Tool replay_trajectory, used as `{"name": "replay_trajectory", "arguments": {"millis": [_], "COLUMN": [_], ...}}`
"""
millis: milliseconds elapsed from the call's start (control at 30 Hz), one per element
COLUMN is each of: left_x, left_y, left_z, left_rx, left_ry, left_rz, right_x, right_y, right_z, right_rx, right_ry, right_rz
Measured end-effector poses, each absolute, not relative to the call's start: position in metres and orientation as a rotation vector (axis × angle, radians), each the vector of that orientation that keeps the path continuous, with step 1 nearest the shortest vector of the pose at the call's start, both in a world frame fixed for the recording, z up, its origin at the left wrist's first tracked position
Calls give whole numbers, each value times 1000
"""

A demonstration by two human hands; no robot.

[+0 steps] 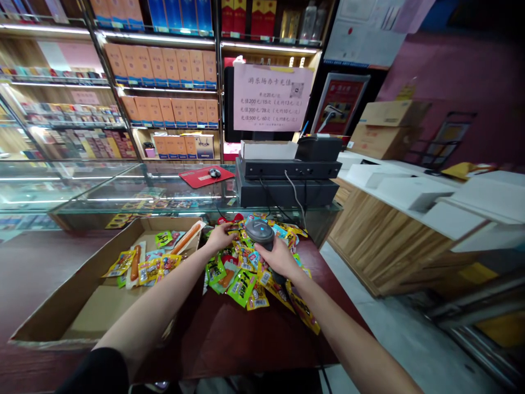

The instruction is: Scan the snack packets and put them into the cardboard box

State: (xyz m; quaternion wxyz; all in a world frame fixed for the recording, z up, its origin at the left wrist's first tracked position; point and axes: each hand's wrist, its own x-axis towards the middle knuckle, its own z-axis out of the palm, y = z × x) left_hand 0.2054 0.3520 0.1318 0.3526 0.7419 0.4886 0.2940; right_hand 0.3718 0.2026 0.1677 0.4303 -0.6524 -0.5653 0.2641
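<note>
My right hand (281, 257) is closed around the handle of a grey barcode scanner (259, 230), whose head points away from me over a pile of snack packets (241, 287). To its left, my left hand (219, 239) reaches to the far left side of the pile, fingers stretched and slightly apart, touching the packets. Its fingertips are partly lost among the bright wrappers. Yellow, green and blue packets overlap on the dark red table. Beside my left forearm lies a shallow cardboard box (98, 312) holding several packets and wrapped sausages (135, 262).
Behind the pile stands a black cash register unit (287, 183) with hanging cables and a sign-covered screen (270, 98). A mouse (214, 173) rests on a red mat (192, 178) on the glass counter (115, 191). Boxed goods fill the back shelves. Wood-fronted cabinets (381, 241) stand right.
</note>
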Motion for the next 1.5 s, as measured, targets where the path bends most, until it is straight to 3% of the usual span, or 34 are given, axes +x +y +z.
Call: {"name": "replay_trajectory", "arguments": {"millis": [200,367,533,733,1067,1500], "left_x": [201,197,194,180,154,153], "left_y": [342,342,349,352,358,347], "left_z": [143,142,138,158,176,191], "left_rx": [2204,2203,1826,1255,1115,1100], "left_ry": [1295,1360,1304,1039,866,841], "left_rz": [550,580,597,927,983,994], "right_x": [369,363,359,351,336,320], "right_y": [200,197,196,198,202,202], "right_z": [168,169,172,177,183,201], "right_rx": [-1588,-1598,-1609,-1673,-1711,-1700], "right_ry": [-1374,-1394,-1433,-1463,-1469,-1543], "right_rz": [696,694,677,580,672,455]}}
